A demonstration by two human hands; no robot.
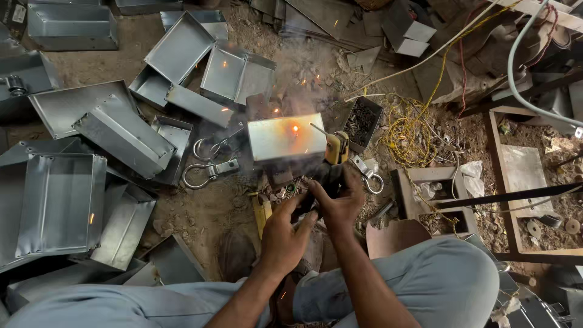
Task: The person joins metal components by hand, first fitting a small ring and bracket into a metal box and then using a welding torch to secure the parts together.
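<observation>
The left hand [284,234] hovered with fingers loosely curled and half open, fingertips by a dark tool, holding nothing clearly. The right hand [340,200], at one o'clock of it, was clenched around the welding holder [336,152], whose rod pointed to eleven o'clock. There the sheet-metal box [286,138] glowed orange, sparks flying. At two o'clock a small dark tray [362,123] held metal bits. Shiny folded steel trays [57,203] lay piled at nine o'clock on dirt.

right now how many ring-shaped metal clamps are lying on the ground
3: two clamps left of the sparking box, one above the other, and one right of the hands. More may be hidden under the trays.
</observation>
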